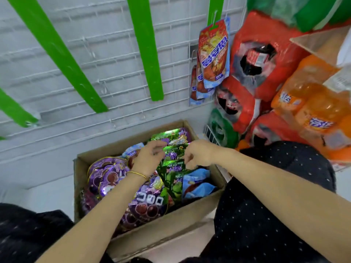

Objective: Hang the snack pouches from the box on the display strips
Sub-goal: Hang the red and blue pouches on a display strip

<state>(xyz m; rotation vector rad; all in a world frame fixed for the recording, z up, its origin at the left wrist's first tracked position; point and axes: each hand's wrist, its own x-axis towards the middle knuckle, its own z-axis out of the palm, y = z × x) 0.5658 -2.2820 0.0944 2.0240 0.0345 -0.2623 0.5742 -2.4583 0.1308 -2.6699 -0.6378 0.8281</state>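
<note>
A cardboard box [167, 226] on the floor holds purple grape pouches [148, 204], green-and-purple pouches [171, 160] and blue ones [197, 185]. My left hand [150, 158] reaches into the box with curled fingers at the top edge of the green pouches. My right hand [199, 154] pinches the same stack from the right. Green display strips [146, 48] hang on the white wire grid above. The right strip [214, 12] carries red-and-blue pouches [213, 52].
Shrink-wrapped packs of red cola bottles [260, 59] and orange soda bottles [313, 109] are stacked at the right. A green pack [222, 130] lies beside the box. My dark dotted clothing [275, 186] is at both sides of the box.
</note>
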